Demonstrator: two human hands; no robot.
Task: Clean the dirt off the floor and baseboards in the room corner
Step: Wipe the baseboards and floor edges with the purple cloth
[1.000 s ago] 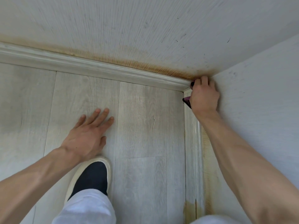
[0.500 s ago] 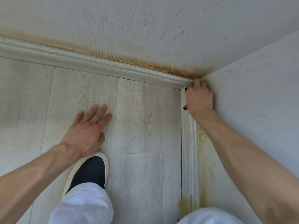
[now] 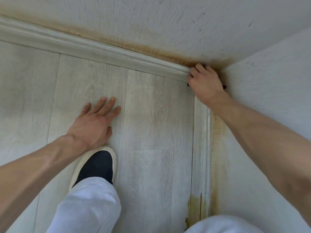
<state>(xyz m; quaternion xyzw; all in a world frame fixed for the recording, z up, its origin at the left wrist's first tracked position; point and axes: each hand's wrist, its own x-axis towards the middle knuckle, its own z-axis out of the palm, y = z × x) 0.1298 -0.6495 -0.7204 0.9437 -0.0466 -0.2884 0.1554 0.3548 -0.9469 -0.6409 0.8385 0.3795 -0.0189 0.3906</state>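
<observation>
Item, nearest: white trouser leg (image 3: 87, 204) and dark slip-on shoe (image 3: 96, 165), planted on pale wood-grain floor planks (image 3: 151, 132). Item: left hand (image 3: 94, 121), fingers straight, palm flat on the floor just beyond the shoe, holding nothing, serving as a brace. Item, right side: side baseboard (image 3: 202, 148), with a yellow-brown stain at its near end and a band of rust-coloured dirt (image 3: 217, 157) on the wall beside it. Item, far: rear baseboard (image 3: 101, 49), with the same dirt along the wall above it, darkest at the corner. Item, far right: right hand (image 3: 206, 81), fingers curled over a small dark tool of which only the tips show at either side of the fist; kind cannot be told. The hand presses into the corner where both baseboards meet, so the dirt lies directly at the grip and runs away left and nearward. Recommended handling: short firm strokes along the moulding grooves, working outward from the corner, weight kept on the braced hand.
</observation>
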